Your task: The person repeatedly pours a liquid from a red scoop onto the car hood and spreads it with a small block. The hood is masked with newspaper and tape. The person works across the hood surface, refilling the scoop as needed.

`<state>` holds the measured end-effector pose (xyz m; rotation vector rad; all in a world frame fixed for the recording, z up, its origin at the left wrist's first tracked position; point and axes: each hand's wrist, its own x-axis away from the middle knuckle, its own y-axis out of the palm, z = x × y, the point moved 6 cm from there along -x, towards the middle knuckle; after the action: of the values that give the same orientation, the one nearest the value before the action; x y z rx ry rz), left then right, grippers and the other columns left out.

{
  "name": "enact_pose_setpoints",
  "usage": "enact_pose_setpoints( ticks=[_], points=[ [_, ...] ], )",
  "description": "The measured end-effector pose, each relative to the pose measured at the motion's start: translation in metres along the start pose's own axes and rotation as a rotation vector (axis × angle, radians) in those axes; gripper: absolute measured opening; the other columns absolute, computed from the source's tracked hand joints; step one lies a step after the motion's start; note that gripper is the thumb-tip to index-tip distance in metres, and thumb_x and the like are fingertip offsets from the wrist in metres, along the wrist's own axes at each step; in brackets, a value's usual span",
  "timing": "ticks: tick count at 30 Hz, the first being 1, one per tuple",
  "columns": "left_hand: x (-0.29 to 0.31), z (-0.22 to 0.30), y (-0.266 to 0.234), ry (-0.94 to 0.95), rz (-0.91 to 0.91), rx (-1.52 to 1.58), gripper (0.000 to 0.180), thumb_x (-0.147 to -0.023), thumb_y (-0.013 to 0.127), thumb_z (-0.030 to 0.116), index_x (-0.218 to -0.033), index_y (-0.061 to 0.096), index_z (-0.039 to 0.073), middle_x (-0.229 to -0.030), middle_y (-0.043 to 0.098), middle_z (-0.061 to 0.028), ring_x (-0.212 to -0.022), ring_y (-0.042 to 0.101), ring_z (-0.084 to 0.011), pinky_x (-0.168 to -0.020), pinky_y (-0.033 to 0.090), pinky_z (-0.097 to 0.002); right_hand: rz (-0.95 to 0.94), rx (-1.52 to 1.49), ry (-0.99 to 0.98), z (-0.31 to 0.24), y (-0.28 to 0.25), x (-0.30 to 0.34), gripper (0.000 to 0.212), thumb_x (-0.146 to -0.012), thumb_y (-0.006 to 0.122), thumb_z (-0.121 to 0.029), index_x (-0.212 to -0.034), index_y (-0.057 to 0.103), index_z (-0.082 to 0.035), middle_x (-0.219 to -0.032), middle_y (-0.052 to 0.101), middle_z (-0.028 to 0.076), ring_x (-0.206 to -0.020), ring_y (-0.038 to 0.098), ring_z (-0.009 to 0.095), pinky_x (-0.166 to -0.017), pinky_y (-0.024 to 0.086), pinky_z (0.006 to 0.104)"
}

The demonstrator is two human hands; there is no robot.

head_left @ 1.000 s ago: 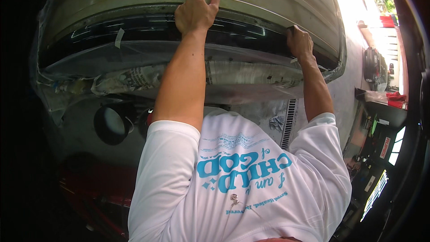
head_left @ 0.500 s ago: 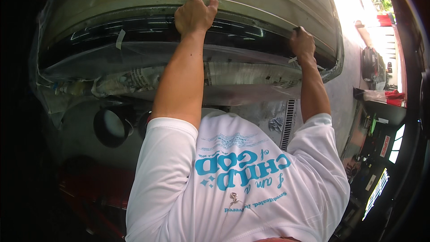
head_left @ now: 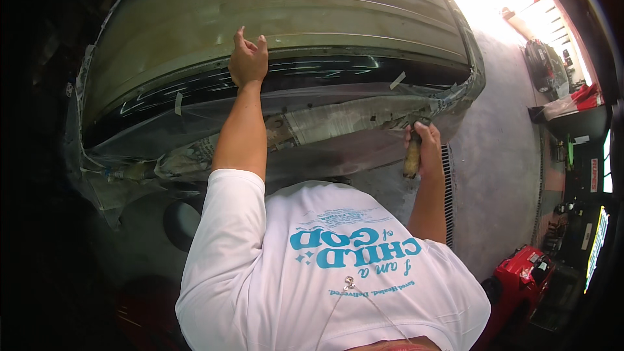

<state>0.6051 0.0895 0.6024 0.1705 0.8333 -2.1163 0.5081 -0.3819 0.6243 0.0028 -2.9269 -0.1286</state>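
Observation:
In front of me lies a vehicle roof (head_left: 305,23), dull olive-beige with long raised ridges. Along its near edge runs a dark glossy window (head_left: 325,73). My left hand (head_left: 249,62) hovers by or rests on this edge, index finger and thumb stretched apart; the other fingers are partly hidden and no object shows in it. Lower down on the right, away from the roof, my right hand (head_left: 429,146) grips a worn tan-and-dark block (head_left: 412,156), which hangs roughly upright. Whether my left fingertips touch the roof, I cannot tell.
Newspaper (head_left: 338,119) and clear plastic sheeting (head_left: 325,156) cover the vehicle below the window. Tape strips (head_left: 178,103) stick to the glass edge. A round bucket-like container (head_left: 183,224) stands lower left. A floor drain grate (head_left: 448,188) and a red car (head_left: 523,279) are to the right.
My right hand has come off the roof edge and dropped toward me with the block. My left hand has drawn back from farther up the roof. The whole view has shifted.

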Motion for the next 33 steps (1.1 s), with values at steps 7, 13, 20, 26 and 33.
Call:
enact_pose_setpoints(
  ticks=[7,13,20,26,33],
  points=[
    [0.121,0.078,0.03,0.067,-0.462,0.477,0.025,-0.094,0.076,0.026,-0.108,0.075,0.006,-0.074,0.068,-0.0045,-0.068,0.063,-0.0135,-0.064,0.052,-0.0333,-0.014,-0.235,0.161,0.056,-0.026,0.049,0.016,-0.101,0.062,-0.02,-0.096,0.061,-0.005,-0.081,0.064,0.006,-0.066,0.061,0.015,-0.059,0.052,0.0274],
    [0.266,0.125,0.041,-0.413,-1.218,0.799,0.035,-0.1,0.074,0.038,-0.115,0.078,0.007,-0.091,0.073,-0.0009,-0.077,0.065,-0.0081,-0.072,0.053,-0.0237,-0.093,-0.085,0.158,0.045,-0.003,0.048,0.015,-0.103,0.062,-0.019,-0.098,0.065,-0.005,-0.082,0.065,0.004,-0.066,0.061,0.011,-0.06,0.053,0.0256],
    [0.279,0.127,0.027,-0.45,-1.177,0.866,0.027,-0.097,0.079,0.029,-0.108,0.077,0.004,-0.09,0.073,-0.0005,-0.076,0.064,-0.0068,-0.069,0.053,-0.0219,-0.265,0.043,0.128,0.043,0.024,0.041,0.017,-0.103,0.062,-0.021,-0.102,0.067,-0.004,-0.082,0.066,0.003,-0.066,0.061,0.011,-0.059,0.051,0.0257],
    [0.278,0.112,0.015,-0.431,-1.108,0.863,0.02,-0.098,0.077,0.025,-0.1,0.075,0.005,-0.085,0.071,0.0005,-0.073,0.061,-0.0049,-0.067,0.051,-0.0217,-0.346,0.083,0.149,0.05,0.04,0.042,0.016,-0.103,0.062,-0.02,-0.104,0.066,-0.004,-0.085,0.066,0.004,-0.069,0.062,0.011,-0.06,0.051,0.0262],
    [0.253,0.066,-0.005,-0.555,-0.826,0.866,0.019,-0.1,0.076,0.027,-0.098,0.075,0.007,-0.081,0.07,0.0015,-0.068,0.061,-0.0049,-0.066,0.052,-0.0214,-0.341,-0.001,0.167,0.05,0.048,0.039,0.016,-0.103,0.063,-0.018,-0.101,0.063,-0.003,-0.085,0.066,0.005,-0.068,0.062,0.013,-0.059,0.051,0.0279]
  ],
)
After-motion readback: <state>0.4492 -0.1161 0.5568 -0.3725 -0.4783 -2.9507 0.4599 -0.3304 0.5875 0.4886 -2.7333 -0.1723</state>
